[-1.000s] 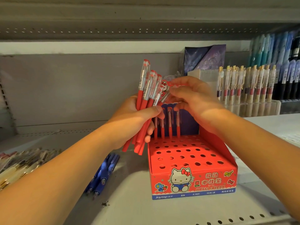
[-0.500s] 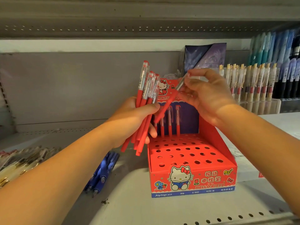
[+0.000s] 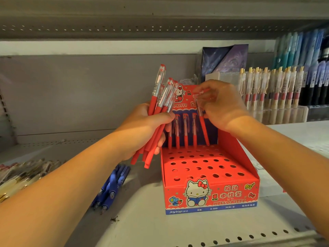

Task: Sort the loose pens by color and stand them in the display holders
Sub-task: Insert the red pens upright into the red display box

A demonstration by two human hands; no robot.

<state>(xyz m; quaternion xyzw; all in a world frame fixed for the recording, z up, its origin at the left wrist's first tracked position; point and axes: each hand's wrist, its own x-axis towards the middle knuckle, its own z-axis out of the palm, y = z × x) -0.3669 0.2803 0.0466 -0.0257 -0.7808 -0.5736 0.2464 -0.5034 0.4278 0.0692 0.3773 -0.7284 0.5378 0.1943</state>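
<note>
A red display holder point(image 3: 210, 195) with rows of round holes stands on the shelf. Several red pens point(image 3: 186, 132) stand upright in its back row. My left hand point(image 3: 142, 125) grips a bundle of red pens point(image 3: 160, 104) with clear caps, left of the holder. My right hand point(image 3: 222, 107) pinches a single red pen point(image 3: 203, 129) near its cap. That pen's lower end is at the right end of the back row; whether it sits in a hole I cannot tell.
Loose blue pens point(image 3: 111, 188) lie on the shelf left of the holder. A pile of pale gold-trimmed pens point(image 3: 21, 175) lies at far left. Clear holders of upright pens point(image 3: 272, 93) stand at back right. The shelf's perforated front edge point(image 3: 231, 239) runs below.
My right hand pulled one red pen out of the bundle, swung it upright and lowered it to the right end of the holder's back row. My left hand stayed in place.
</note>
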